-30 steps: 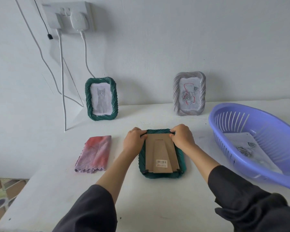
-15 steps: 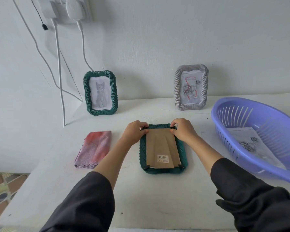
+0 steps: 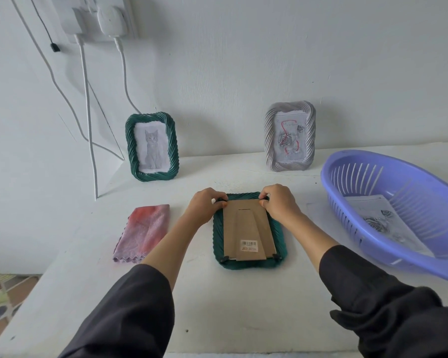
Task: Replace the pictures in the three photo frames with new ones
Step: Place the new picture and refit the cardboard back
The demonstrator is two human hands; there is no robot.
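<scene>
a white barcode label (image 3: 249,245) marked "200" is seen on the brown card back of the green ribbed frame (image 3: 280,235), laid face down mid-table and pinched at its top corners by the left hand (image 3: 205,205) and right hand (image 3: 278,201).

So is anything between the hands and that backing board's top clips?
Nothing visible. The left hand and right hand are already at the top corners of the cardboard backing on the face-down green frame.

pink cloth (image 3: 142,232), wall socket (image 3: 98,18), cables (image 3: 88,125)
</scene>
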